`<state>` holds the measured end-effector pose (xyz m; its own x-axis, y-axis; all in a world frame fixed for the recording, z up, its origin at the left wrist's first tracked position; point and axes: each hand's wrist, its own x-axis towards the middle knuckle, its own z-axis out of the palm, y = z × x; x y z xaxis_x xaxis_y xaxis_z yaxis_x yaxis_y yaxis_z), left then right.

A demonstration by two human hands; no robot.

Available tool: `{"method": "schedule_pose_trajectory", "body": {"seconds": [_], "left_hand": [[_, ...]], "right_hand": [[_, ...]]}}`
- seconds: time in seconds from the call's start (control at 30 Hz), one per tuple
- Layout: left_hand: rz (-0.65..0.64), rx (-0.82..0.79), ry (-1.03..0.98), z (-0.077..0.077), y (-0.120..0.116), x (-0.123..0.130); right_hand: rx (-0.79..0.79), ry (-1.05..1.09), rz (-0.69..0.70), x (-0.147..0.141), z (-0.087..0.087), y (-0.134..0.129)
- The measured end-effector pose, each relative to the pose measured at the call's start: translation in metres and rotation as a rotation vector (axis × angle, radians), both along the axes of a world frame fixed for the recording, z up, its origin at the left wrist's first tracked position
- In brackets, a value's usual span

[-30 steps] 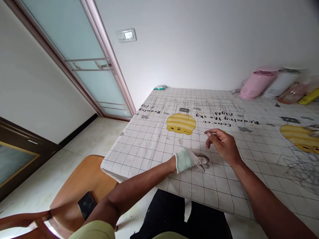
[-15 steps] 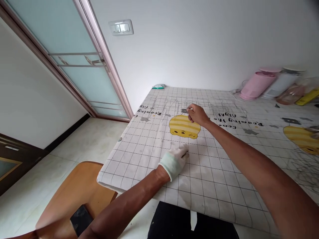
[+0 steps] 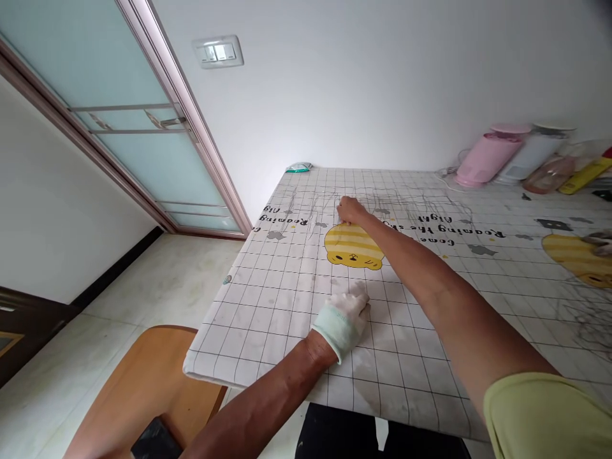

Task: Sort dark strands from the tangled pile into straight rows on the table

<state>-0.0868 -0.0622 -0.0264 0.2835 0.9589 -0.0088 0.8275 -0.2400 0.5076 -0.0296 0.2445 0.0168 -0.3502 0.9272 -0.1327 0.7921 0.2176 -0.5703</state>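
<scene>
My left hand (image 3: 347, 315), in a white glove with a pale green cuff, rests on the checked tablecloth (image 3: 268, 306) near the front edge. Its fingers lie on the cloth and hold nothing that I can see. Farther back, my bare right hand (image 3: 350, 210) is closed in a pinch just above the printed yellow striped cat (image 3: 354, 248). Whatever it pinches, if anything, is hidden or too small to name. Thin dark tangled lines (image 3: 401, 197) run over the cloth around and behind that hand; I cannot tell whether they are loose strands or marks.
At the back right stand a pink cylinder (image 3: 492, 156), a white one (image 3: 533, 156), a clear bottle (image 3: 549, 175) and a yellow item (image 3: 586, 172). A green-and-white packet (image 3: 299, 167) lies in the back left corner. A wooden chair (image 3: 143, 376) is at the left. Another person's hand (image 3: 600, 243) shows at the right edge.
My right hand has moved left and slightly farther back over the cloth, still pinched. My left hand stays on the cloth, its fingers closer together. The view has shifted slightly.
</scene>
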Motion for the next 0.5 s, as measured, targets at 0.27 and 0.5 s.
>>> {"method": "schedule_pose_trajectory", "body": {"seconds": [0.27, 0.5], "left_hand": [[0.089, 0.01, -0.15, -0.009, 0.0, -0.007], [0.25, 0.102, -0.119, -0.017, -0.005, -0.008]], "right_hand": [[0.129, -0.041, -0.073, 0.074, 0.018, -0.061], [0.367, -0.247, -0.105, 0.317, 0.042, -0.159]]}}
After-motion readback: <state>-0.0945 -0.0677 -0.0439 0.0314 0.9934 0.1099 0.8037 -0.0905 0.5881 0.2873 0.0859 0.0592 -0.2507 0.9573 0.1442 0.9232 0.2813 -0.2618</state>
